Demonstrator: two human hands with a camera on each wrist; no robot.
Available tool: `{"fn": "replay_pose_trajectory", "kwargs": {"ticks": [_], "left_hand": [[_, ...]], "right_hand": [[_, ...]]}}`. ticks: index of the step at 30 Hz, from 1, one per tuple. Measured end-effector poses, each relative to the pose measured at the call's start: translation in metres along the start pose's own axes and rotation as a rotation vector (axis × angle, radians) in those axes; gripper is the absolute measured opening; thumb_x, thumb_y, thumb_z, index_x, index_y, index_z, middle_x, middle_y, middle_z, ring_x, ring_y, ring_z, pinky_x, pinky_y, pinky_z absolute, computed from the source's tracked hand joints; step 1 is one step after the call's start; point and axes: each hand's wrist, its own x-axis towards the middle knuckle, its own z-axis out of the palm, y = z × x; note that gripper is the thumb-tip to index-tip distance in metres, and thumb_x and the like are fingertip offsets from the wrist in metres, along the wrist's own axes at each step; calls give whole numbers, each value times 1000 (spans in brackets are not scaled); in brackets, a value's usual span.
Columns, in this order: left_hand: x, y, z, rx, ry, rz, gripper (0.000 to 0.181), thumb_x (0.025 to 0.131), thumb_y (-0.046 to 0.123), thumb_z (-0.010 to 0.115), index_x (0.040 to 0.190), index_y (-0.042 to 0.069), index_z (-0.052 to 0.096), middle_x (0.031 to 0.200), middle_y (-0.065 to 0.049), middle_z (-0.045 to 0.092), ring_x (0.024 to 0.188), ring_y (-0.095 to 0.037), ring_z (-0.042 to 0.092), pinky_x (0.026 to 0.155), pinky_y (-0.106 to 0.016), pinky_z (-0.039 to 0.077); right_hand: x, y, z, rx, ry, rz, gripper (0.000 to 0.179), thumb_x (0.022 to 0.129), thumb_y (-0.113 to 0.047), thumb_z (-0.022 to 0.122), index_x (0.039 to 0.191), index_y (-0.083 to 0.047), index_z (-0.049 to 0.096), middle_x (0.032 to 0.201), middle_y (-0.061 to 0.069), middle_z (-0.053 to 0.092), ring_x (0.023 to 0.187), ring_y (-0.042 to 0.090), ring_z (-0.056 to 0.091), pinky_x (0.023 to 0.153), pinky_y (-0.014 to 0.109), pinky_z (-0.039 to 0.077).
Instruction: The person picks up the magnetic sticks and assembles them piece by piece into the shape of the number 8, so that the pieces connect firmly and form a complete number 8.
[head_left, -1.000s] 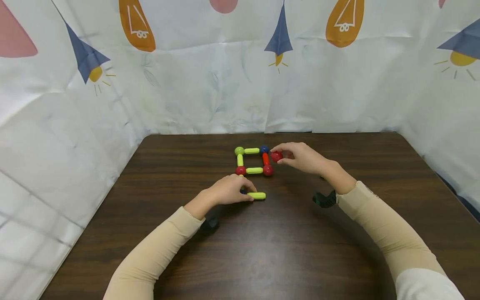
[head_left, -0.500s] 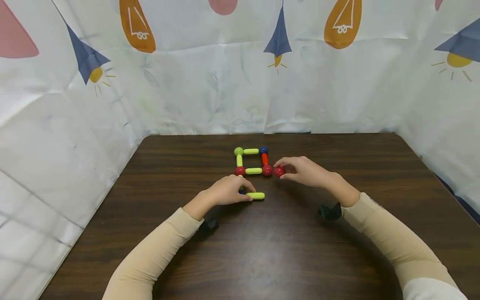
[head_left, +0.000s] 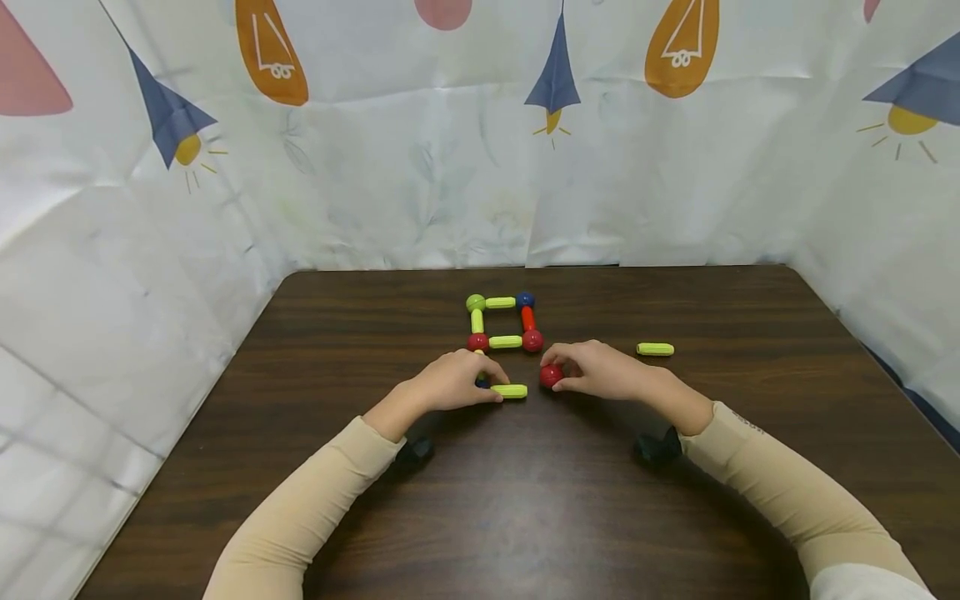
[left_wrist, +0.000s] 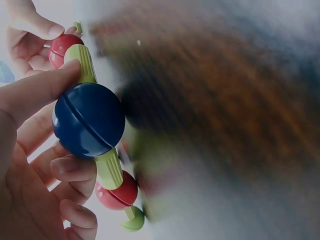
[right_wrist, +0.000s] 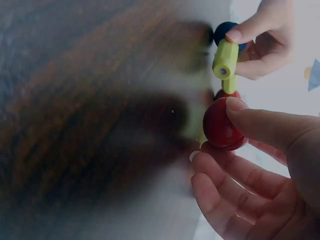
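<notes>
My left hand (head_left: 459,381) pinches a yellow-green magnetic rod (head_left: 510,391) near its joint with a dark blue ball (left_wrist: 89,120). From that ball another yellow-green rod (left_wrist: 109,169) runs to a red ball (head_left: 477,342), a corner of a square of rods and balls. One side of the square is a red rod (head_left: 528,318); its other corners are a green ball (head_left: 476,303), a blue ball (head_left: 525,300) and a red ball (head_left: 532,340). My right hand (head_left: 606,372) holds a loose red ball (right_wrist: 223,125) between thumb and fingers, just right of the pinched rod's free end.
A loose yellow-green rod (head_left: 656,349) lies on the dark wooden table (head_left: 525,517), right of the right hand. Black wrist devices (head_left: 658,448) sit under both wrists. A patterned white cloth (head_left: 375,183) stands behind the table's far edge.
My right hand has brought the red ball toward me, from beside the square's red rod to near the pinched rod's end. The loose rod at right has come into full view. My left hand stays put.
</notes>
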Motion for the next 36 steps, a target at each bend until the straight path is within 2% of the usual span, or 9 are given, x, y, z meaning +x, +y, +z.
{"fn": "replay_pose_trajectory", "kwargs": {"ticks": [13, 19, 36], "left_hand": [[2, 0, -3, -2, 5, 0, 22, 94, 25, 79, 113, 16, 79, 105, 7, 72, 92, -9, 62, 86, -33, 52], [2, 0, -2, -8, 2, -4, 21, 93, 25, 79, 113, 16, 79, 104, 7, 72, 90, -10, 61, 85, -33, 52], [2, 1, -1, -12, -6, -12, 23, 92, 25, 80, 113, 16, 79, 103, 7, 72, 88, -10, 61, 83, -31, 52]], "right_hand": [[4, -5, 3, 3, -34, 2, 31, 96, -18, 75, 124, -8, 64, 109, 2, 71, 78, 11, 56, 76, 30, 50], [5, -8, 5, 13, -51, 5, 31, 96, -19, 75, 123, -9, 64, 102, -2, 69, 73, 10, 54, 72, 29, 49], [6, -14, 10, -39, -59, 3, 31, 96, -22, 76, 123, -10, 66, 97, -5, 66, 72, 9, 53, 71, 28, 49]]}}
